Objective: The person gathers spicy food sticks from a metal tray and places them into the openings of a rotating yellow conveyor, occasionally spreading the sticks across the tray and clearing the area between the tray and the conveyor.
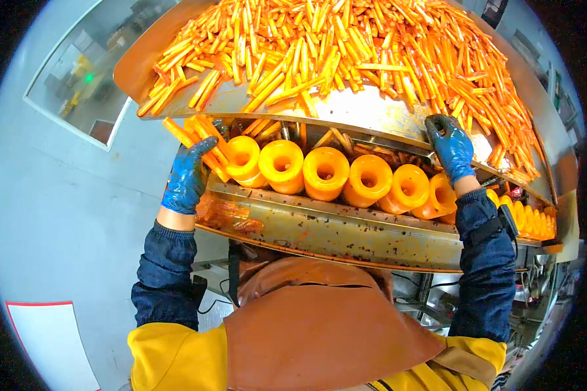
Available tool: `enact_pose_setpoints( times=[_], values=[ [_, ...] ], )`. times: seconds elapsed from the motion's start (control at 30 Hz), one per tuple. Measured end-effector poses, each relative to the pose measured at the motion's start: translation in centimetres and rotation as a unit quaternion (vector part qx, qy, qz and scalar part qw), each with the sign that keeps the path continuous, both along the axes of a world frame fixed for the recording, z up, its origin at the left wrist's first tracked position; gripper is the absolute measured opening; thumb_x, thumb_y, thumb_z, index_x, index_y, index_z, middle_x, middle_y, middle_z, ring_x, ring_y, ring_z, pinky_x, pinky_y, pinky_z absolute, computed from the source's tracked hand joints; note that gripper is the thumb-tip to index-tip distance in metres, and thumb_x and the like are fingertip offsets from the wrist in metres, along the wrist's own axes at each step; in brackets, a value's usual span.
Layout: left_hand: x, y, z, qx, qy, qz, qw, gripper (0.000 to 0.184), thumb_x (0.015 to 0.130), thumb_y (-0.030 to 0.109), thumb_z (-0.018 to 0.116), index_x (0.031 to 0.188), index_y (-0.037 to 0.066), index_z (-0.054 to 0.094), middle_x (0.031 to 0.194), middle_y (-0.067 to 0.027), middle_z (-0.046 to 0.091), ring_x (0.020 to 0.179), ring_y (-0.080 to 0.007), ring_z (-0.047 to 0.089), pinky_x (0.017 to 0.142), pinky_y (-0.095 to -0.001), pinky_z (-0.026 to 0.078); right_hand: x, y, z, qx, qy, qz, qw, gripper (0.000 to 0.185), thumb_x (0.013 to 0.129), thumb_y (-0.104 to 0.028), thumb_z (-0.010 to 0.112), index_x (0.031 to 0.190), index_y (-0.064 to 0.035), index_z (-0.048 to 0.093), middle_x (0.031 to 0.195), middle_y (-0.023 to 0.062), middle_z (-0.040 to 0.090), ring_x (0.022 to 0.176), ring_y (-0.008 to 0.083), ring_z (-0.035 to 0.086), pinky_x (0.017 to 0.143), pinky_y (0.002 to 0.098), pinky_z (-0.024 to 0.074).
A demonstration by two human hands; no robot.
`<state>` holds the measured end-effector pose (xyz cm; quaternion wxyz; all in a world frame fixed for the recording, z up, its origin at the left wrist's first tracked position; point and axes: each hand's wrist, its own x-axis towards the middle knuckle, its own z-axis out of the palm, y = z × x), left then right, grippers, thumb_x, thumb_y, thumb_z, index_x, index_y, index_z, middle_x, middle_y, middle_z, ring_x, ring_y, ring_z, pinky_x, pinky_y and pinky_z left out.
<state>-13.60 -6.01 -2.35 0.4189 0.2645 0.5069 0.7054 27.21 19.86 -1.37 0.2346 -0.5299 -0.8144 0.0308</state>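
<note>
My left hand (pixel 190 174), in a stained blue glove, is closed around a bunch of orange food sticks (pixel 216 151) beside the leftmost funnel. The sticks are tilted, their upper ends pointing up and left. My right hand (pixel 451 144), gloved in blue too, is at the front lip of the metal tray (pixel 362 104). Its fingers are curled, and what they hold, if anything, is hidden. Between my hands runs a row of orange funnels (pixel 326 173) with round openings. Beyond them a large heap of orange sticks (pixel 346 39) covers much of the tray.
A metal trough (pixel 319 228) with dark specks runs along the near side of the funnels. Smaller orange cups (pixel 531 218) continue at the right. Loose sticks (pixel 336 140) lie behind the funnels. A pale wall with a window (pixel 78 72) is at the left.
</note>
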Motion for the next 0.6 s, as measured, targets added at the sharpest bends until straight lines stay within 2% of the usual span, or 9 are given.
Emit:
enact_pose_setpoints(
  times=[0.03,0.1,0.13,0.2,0.33,0.4,0.5,0.53,0.6],
  values=[
    [-0.2,-0.2,0.0,0.000,-0.001,0.001,1.000,0.044,0.082,0.008,0.057,0.124,-0.002,0.048,0.118,-0.0123,0.057,0.111,-0.0260,0.053,0.098,-0.0368,0.041,0.0,0.1,-0.1,0.000,-0.001,0.001,1.000,0.031,0.084,-0.041,0.054,0.095,-0.0139,0.066,0.100,0.0121,0.063,0.092,0.0310,0.060,0.080,0.0404,0.0475],
    [-0.5,-0.5,0.1,-0.073,0.132,-0.029,0.988,0.043,0.082,0.008,0.057,0.123,-0.002,0.049,0.114,-0.0114,0.059,0.108,-0.0246,0.055,0.096,-0.0350,0.042,0.1,0.2,-0.4,0.021,0.006,0.008,1.000,0.031,0.084,-0.041,0.054,0.095,-0.0142,0.066,0.100,0.0119,0.063,0.092,0.0309,0.060,0.080,0.0407,0.0474],
    [-0.6,-0.6,0.2,-0.072,0.131,-0.026,0.988,0.043,0.082,0.008,0.057,0.123,-0.002,0.049,0.114,-0.0114,0.059,0.108,-0.0246,0.055,0.096,-0.0350,0.042,0.2,0.3,-0.3,0.022,0.006,0.010,1.000,0.031,0.084,-0.041,0.054,0.095,-0.0142,0.066,0.100,0.0119,0.063,0.092,0.0309,0.060,0.080,0.0407,0.0474],
    [-0.5,-0.7,0.7,-0.129,0.211,-0.035,0.968,0.030,0.080,0.013,0.063,0.107,0.000,0.060,0.100,-0.0071,0.063,0.091,-0.0150,0.059,0.084,-0.0282,0.046,0.2,0.3,-0.2,-0.002,0.008,0.015,1.000,0.031,0.084,-0.041,0.054,0.094,-0.0143,0.066,0.100,0.0120,0.063,0.092,0.0314,0.060,0.079,0.0411,0.0473],
    [0.3,-0.2,1.4,-0.108,0.194,-0.028,0.975,0.031,0.081,0.011,0.061,0.109,0.001,0.058,0.101,-0.0080,0.063,0.092,-0.0174,0.059,0.084,-0.0301,0.047,0.1,0.2,-0.1,-0.007,-0.003,-0.001,1.000,0.030,0.084,-0.041,0.054,0.094,-0.0142,0.066,0.100,0.0125,0.063,0.091,0.0320,0.060,0.079,0.0412,0.0474],
    [-0.3,0.3,1.1,0.054,0.044,0.056,0.996,0.039,0.082,0.008,0.057,0.120,-0.001,0.051,0.112,-0.0121,0.059,0.103,-0.0236,0.057,0.092,-0.0350,0.045,0.1,0.3,-0.3,0.004,-0.001,-0.002,1.000,0.031,0.084,-0.041,0.054,0.094,-0.0143,0.066,0.099,0.0130,0.062,0.091,0.0322,0.060,0.079,0.0412,0.0473],
    [-1.3,-0.1,1.1,0.040,0.035,0.070,0.996,0.040,0.082,0.006,0.056,0.121,-0.002,0.050,0.114,-0.0134,0.058,0.105,-0.0253,0.056,0.094,-0.0362,0.044,0.1,0.1,0.0,-0.015,0.001,0.004,1.000,0.031,0.084,-0.041,0.054,0.095,-0.0146,0.066,0.101,0.0127,0.062,0.093,0.0317,0.060,0.080,0.0410,0.0473],
    [-1.3,-0.3,1.3,-0.019,0.007,0.046,0.999,0.045,0.082,0.006,0.055,0.125,-0.004,0.045,0.118,-0.0146,0.056,0.109,-0.0267,0.054,0.097,-0.0375,0.042,0.1,0.1,0.0,-0.015,0.001,0.004,1.000,0.031,0.084,-0.041,0.054,0.095,-0.0146,0.066,0.101,0.0127,0.062,0.093,0.0317,0.060,0.080,0.0410,0.0473],
    [-0.3,-0.5,1.6,-0.010,0.016,0.006,1.000,0.047,0.083,0.008,0.055,0.127,-0.004,0.043,0.120,-0.0152,0.055,0.111,-0.0267,0.053,0.098,-0.0379,0.041,0.1,0.1,0.0,-0.006,-0.002,0.003,1.000,0.032,0.084,-0.041,0.054,0.096,-0.0149,0.066,0.101,0.0124,0.062,0.093,0.0315,0.059,0.081,0.0408,0.0472]
  ],
)
